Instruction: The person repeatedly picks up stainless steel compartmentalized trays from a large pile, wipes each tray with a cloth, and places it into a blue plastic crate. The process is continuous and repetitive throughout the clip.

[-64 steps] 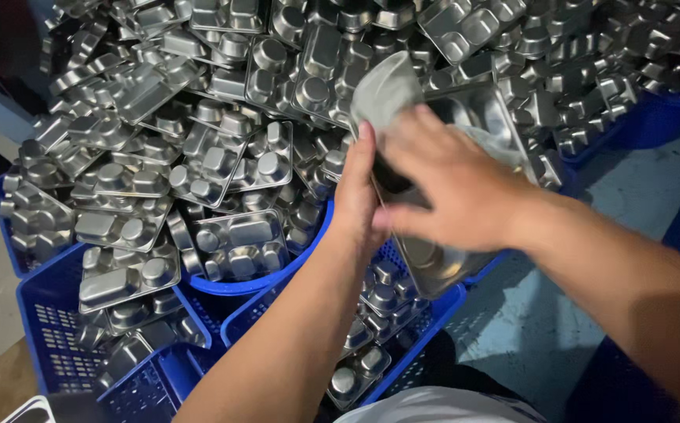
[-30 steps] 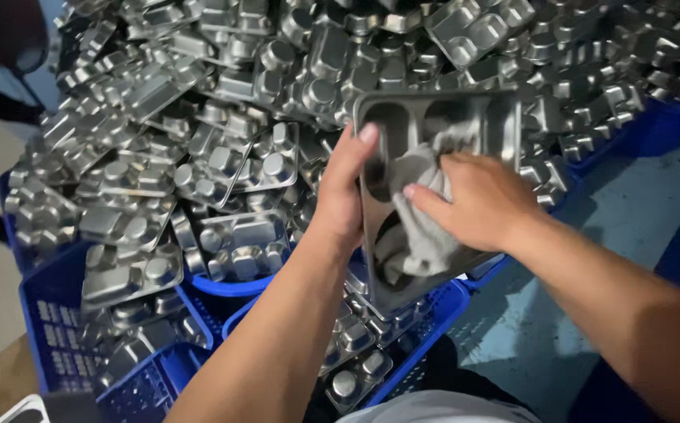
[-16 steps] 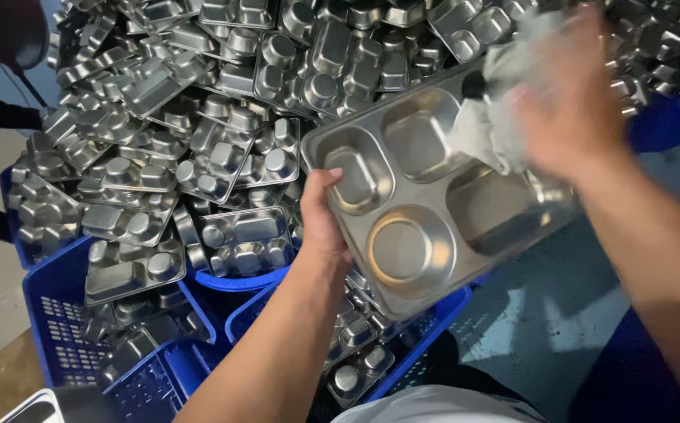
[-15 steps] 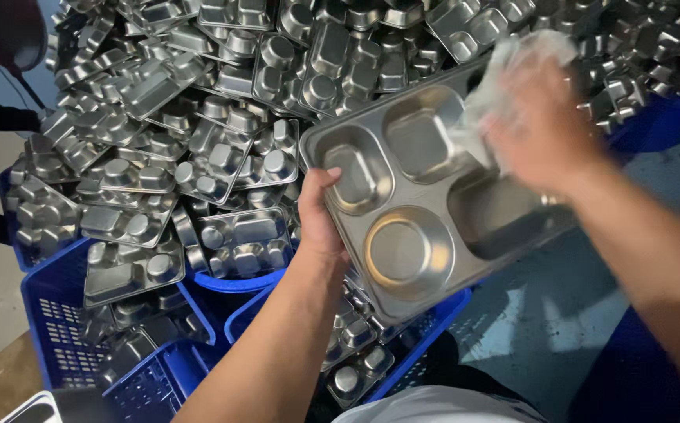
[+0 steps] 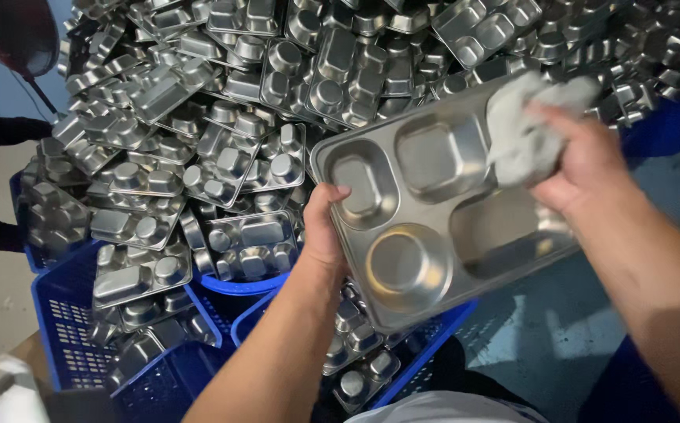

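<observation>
A steel compartment tray (image 5: 434,227) faces up toward me, showing a round well and several rectangular wells. My left hand (image 5: 324,231) grips its left edge, thumb over the rim. My right hand (image 5: 582,168) is closed around a crumpled grey-white cloth (image 5: 524,129) and presses it into the tray's upper right compartment.
A big heap of identical steel trays (image 5: 222,164) fills the view behind and to the left, spilling over blue plastic crates (image 5: 66,329). Another blue crate (image 5: 434,337) with trays sits under the held tray. A dark-sleeved arm of another person (image 5: 3,129) shows at the far left.
The tray has been turned from standing on edge to face-up. My right hand with the cloth has shifted from the lower middle of the tray to its upper right compartment.
</observation>
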